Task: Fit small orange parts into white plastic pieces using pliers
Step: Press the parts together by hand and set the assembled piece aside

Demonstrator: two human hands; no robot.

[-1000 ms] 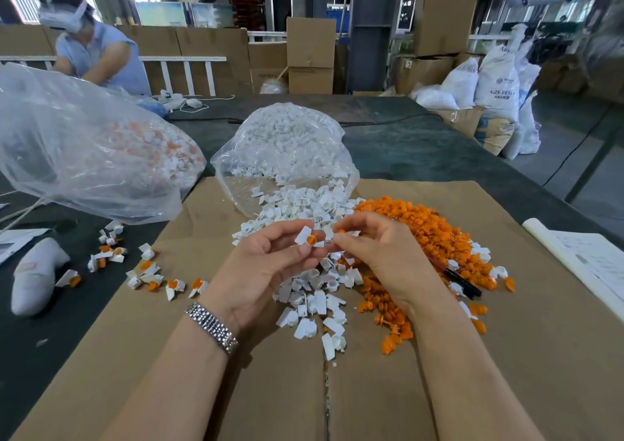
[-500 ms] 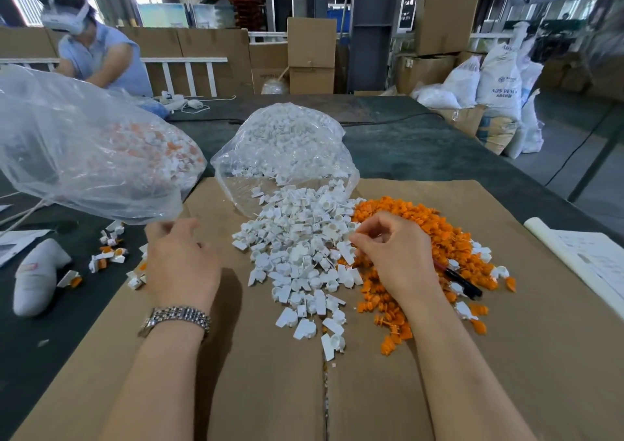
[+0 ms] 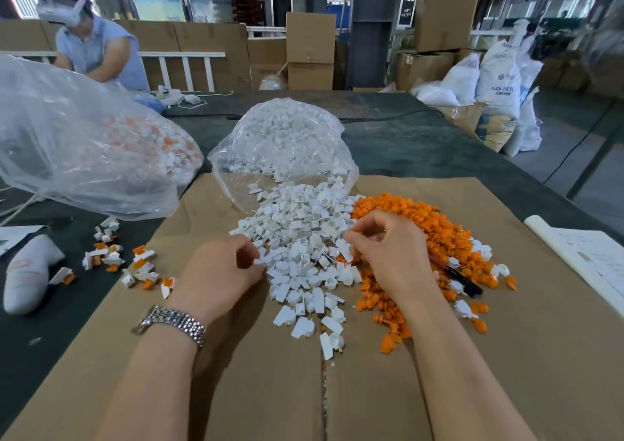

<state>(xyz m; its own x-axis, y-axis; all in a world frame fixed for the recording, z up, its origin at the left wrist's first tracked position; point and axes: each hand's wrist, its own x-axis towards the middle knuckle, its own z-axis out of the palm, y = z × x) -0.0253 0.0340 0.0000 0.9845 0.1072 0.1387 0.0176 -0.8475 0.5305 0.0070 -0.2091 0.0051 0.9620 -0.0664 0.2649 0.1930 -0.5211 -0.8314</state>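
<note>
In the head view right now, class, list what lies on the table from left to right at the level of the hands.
White glove → finished white-and-orange pieces → left hand → white pieces pile → right hand → orange parts pile → paper sheet.

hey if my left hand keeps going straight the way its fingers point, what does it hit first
Most likely the heap of white pieces: the left hand points right, its fingertips already at the heap's near edge. Depth is hard to judge.

We cannot tell what the right hand [image 3: 388,254] pinches; its curled fingers hide it. That hand covers most of the pliers [image 3: 464,280]. The left hand [image 3: 221,271] touches a white piece [image 3: 261,261] too small to tell. The frame crops the paper [image 3: 587,258] at the counter's right edge.
</note>
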